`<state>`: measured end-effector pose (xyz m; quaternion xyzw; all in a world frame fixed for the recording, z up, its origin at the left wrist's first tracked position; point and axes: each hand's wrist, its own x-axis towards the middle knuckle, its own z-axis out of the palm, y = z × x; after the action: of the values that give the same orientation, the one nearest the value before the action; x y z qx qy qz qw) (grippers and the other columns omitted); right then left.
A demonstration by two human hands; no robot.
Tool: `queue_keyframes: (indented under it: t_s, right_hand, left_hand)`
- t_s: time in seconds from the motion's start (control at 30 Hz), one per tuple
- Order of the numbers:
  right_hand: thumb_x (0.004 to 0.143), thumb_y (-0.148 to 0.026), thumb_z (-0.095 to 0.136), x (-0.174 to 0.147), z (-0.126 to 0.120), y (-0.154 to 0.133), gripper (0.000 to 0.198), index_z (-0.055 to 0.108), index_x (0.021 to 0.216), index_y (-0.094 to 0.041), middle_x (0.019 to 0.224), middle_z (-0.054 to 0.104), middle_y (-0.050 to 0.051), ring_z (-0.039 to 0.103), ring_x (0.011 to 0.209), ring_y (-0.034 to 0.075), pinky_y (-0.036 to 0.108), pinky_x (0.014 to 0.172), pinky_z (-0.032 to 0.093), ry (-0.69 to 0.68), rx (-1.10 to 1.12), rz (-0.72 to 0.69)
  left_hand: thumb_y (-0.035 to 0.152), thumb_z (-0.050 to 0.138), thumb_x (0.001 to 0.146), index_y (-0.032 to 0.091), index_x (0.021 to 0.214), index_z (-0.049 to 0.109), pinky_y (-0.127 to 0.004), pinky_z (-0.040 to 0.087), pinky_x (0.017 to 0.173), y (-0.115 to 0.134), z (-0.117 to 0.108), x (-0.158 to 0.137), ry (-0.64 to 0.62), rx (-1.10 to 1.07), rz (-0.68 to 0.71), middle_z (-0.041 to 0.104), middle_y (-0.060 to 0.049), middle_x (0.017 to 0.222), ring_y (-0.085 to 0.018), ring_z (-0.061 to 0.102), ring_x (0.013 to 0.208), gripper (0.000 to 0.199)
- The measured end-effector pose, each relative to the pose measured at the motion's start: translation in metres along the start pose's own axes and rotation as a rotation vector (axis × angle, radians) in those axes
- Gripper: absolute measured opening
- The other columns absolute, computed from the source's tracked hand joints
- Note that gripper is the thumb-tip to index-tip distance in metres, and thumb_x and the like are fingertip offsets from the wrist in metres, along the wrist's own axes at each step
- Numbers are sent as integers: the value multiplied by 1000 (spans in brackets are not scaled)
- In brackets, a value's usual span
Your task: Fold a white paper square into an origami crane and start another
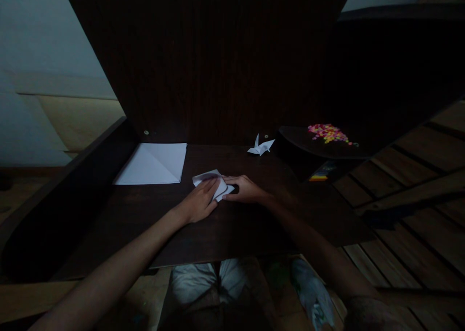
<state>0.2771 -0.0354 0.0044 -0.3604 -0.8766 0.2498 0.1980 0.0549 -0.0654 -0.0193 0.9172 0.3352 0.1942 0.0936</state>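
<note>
A folded sheet of white paper (pixel 221 189) lies on the dark desk in front of me, with a layer curving up on its right side. My left hand (pixel 198 204) rests across it, fingers stretched flat over its middle and the thumb by its lower edge. From the right, my right hand (pixel 247 188) pinches the paper's right edge between thumb and fingers. Part of the paper is hidden under my left fingers. Behind my right hand, a folded white paper crane (pixel 261 148) stands near the back panel.
A stack of white paper squares (pixel 156 162), its top sheet creased diagonally, lies at the back left of the desk (pixel 138 224). On the raised shelf (pixel 301 134) at right sits a pile of small colourful pieces (pixel 329 133). A low side panel (pixel 72 190) borders the left.
</note>
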Motion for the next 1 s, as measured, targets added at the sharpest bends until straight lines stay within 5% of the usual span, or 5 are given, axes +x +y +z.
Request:
queue_keyframes:
  t_s: [0.17, 0.33, 0.63, 1.0]
  right_hand:
    - [72, -42, 75, -2, 6, 4, 72, 53, 136, -19, 141, 52, 10, 50, 130, 27, 42, 112, 38, 134, 144, 96]
    - [78, -37, 68, 0, 17, 3, 62, 54, 136, -17, 139, 54, 11, 53, 127, 26, 43, 110, 41, 243, 114, 114]
    - [85, -29, 59, 1, 24, 3, 50, 56, 134, -18, 134, 59, 10, 57, 124, 26, 44, 108, 43, 249, -20, 90]
    - [85, -27, 57, 2, 25, -1, 54, 52, 137, -15, 136, 57, 11, 55, 126, 26, 43, 109, 41, 202, -40, 131]
  left_hand:
    - [24, 44, 88, 10, 134, 43, -49, 41, 105, 11, -9, 3, -75, 48, -36, 54, -20, 133, -32, 50, 125, 48]
    - [29, 45, 90, 13, 133, 47, -47, 42, 103, 9, -18, 4, -95, 52, -54, 54, -16, 134, -32, 53, 121, 45]
    - [32, 31, 98, 12, 128, 52, -45, 41, 103, 0, -12, 15, 10, -42, -163, 60, -15, 128, -28, 55, 120, 41]
    - [27, 37, 91, 8, 120, 52, -50, 40, 100, -1, -11, 20, -18, 23, -182, 60, -19, 121, -33, 51, 120, 37]
